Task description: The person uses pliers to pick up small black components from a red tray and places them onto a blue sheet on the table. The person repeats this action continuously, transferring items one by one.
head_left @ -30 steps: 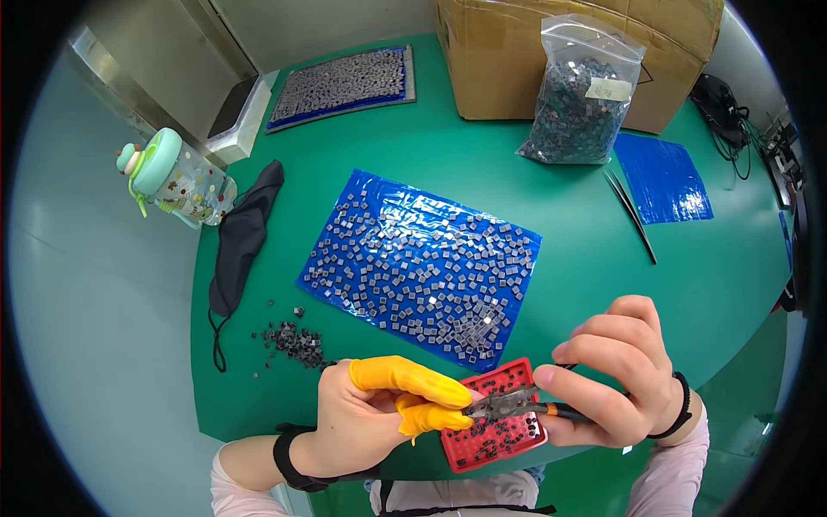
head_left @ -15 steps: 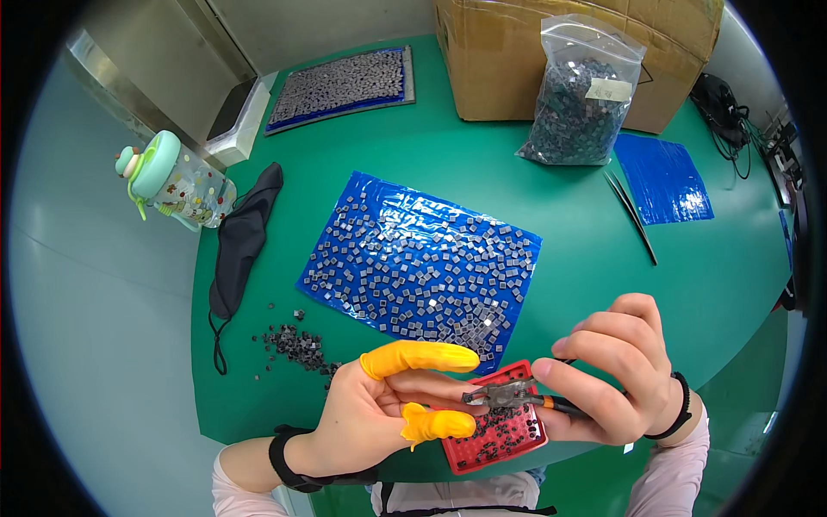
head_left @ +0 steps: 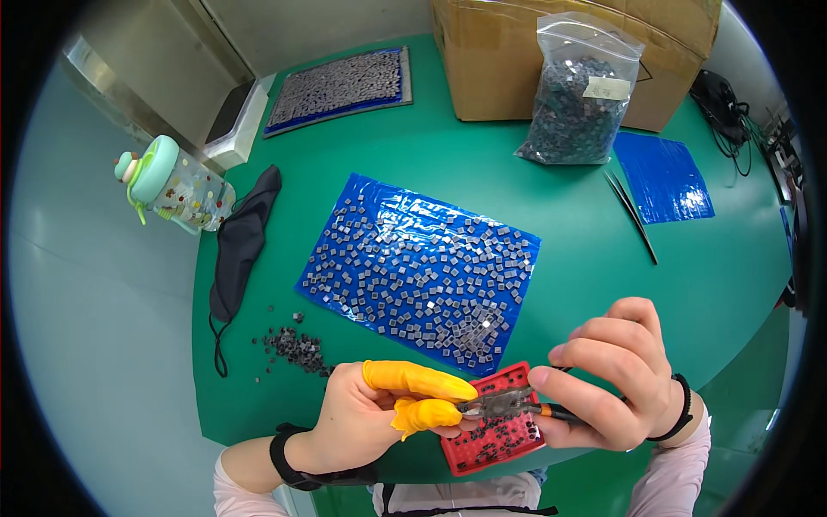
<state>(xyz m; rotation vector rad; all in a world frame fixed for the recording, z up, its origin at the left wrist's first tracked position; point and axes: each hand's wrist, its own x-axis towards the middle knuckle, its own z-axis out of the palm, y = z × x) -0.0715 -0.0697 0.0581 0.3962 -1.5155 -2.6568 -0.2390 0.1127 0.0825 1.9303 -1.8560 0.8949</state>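
My right hand point(head_left: 624, 379) is wrapped round a pair of pliers point(head_left: 504, 403) with dark, orange-banded handles. The metal jaws reach left to my left hand point(head_left: 357, 426). Yellow finger covers sit on its thumb and forefinger, which pinch together at the jaw tips. Whatever lies between them is too small or hidden to make out. Beneath the jaws, a red tray point(head_left: 495, 466) holds many tiny black pieces. Beyond my hands lies a blue plastic sheet point(head_left: 401, 207), scattered with small grey square pieces. A loose pile of dark pieces point(head_left: 297, 346) rests left of it.
A black face mask point(head_left: 241, 250) and a green-lidded bottle point(head_left: 177, 185) stand at left. Farther back are a piece-covered panel point(head_left: 336, 90), a cardboard box point(head_left: 491, 69) and a zip bag of pieces point(head_left: 573, 121). Tweezers point(head_left: 633, 220) lie near a second blue sheet point(head_left: 668, 179).
The yellow-covered thumb and forefinger of my left hand have closed together at the plier tips. My right hand keeps hold of the pliers, almost in the same place.
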